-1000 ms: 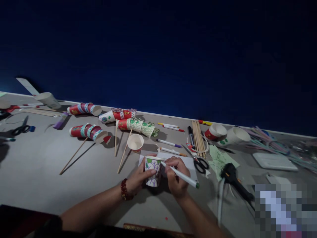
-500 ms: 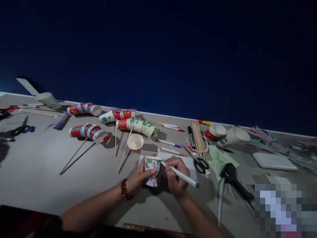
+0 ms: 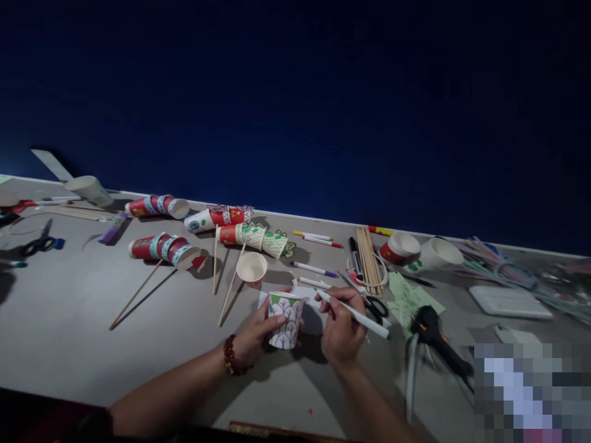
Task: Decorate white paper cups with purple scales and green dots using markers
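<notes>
My left hand (image 3: 253, 335) wraps round a white paper cup (image 3: 284, 326), its thumb across the front. The cup stands nearly upright and bears purple scale-like lines with green patches near the rim. To its right, my right hand (image 3: 344, 326) pinches a white marker (image 3: 362, 319) with a green back end. The marker's tip is apart from the cup, pointing up and left. A sheet of white paper (image 3: 314, 320) lies under both hands. Just behind the cup stands another paper cup (image 3: 252, 268), its opening facing up.
Joined decorated cups (image 3: 252, 237) on sticks lie at the back left. Several markers (image 3: 314, 269), scissors (image 3: 376, 306), and a bundle of wooden sticks (image 3: 368, 261) are behind my right hand. A black glue gun (image 3: 429, 326) and green paper scraps (image 3: 409, 292) lie to the right.
My right hand has moved right with the marker, taking the tip away from the cup's rim. My left hand has turned the cup slightly, showing more of the purple pattern.
</notes>
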`<action>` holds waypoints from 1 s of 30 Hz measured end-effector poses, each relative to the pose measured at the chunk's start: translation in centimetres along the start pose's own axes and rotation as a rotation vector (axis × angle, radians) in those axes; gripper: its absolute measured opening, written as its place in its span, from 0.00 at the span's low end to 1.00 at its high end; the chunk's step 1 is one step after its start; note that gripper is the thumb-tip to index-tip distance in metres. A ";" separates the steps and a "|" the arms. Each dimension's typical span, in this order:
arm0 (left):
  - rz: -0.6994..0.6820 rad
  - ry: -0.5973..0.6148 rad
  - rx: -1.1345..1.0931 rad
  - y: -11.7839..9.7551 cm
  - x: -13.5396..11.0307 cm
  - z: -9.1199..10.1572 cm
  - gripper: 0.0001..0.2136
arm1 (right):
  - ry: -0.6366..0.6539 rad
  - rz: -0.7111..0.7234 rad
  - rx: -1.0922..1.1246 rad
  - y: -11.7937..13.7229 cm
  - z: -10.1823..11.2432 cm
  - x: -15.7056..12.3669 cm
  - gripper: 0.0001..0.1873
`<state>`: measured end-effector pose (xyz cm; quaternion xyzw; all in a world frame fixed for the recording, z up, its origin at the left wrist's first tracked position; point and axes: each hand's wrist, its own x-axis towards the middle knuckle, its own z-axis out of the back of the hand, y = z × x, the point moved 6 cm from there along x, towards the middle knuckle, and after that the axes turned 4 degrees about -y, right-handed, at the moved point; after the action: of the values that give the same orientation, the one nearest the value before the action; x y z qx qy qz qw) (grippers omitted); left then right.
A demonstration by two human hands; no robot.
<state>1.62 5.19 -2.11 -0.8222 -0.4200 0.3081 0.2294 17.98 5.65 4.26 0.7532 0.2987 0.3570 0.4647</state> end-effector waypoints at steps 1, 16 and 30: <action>0.000 0.019 -0.014 0.0 0.0 -0.1 0.44 | -0.013 -0.035 0.009 -0.2 0.0 0.1 0.04; -0.293 -0.037 0.282 -1.7 -0.1 0.2 0.39 | 0.104 -0.160 -0.039 -1.8 -0.3 -0.6 0.04; -0.079 -0.027 -0.052 -0.5 0.4 0.2 0.36 | 0.163 -0.093 -0.061 -0.6 -0.8 -1.1 0.06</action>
<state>1.39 5.83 -2.04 -0.8065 -0.4631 0.2987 0.2141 16.63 5.47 3.67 0.6925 0.3590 0.4041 0.4778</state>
